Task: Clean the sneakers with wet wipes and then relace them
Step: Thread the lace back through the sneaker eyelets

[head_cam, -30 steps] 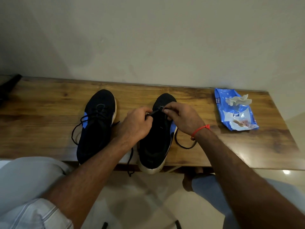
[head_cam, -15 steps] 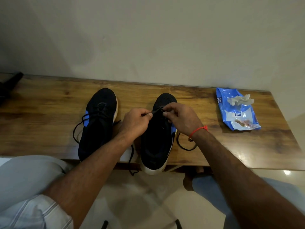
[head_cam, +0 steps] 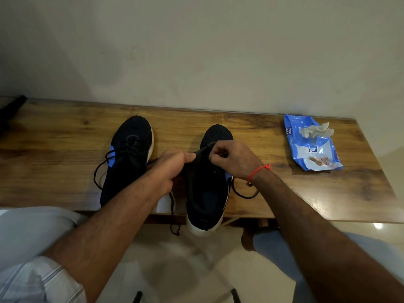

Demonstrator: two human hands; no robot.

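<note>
Two black sneakers stand toes-up on the wooden tabletop (head_cam: 251, 127) across the middle of the frame. The right sneaker (head_cam: 207, 189) sits at centre, its white heel hanging past the near edge. Over its tongue the left hand (head_cam: 168, 169) has its grip clamped on a black lace (head_cam: 200, 151), thumb pressed against curled fingers. The right hand (head_cam: 234, 159), a red thread at its wrist, pinches the same lace just beside it, fingertips together. Loose lace hangs off the edge at lower centre, and another loop lies on the tabletop right of the shoe. The left sneaker (head_cam: 126, 158) rests left of centre, laces slack. A blue wet wipes pack (head_cam: 314, 149) lies at the right, a crumpled wipe (head_cam: 317, 131) on top.
</note>
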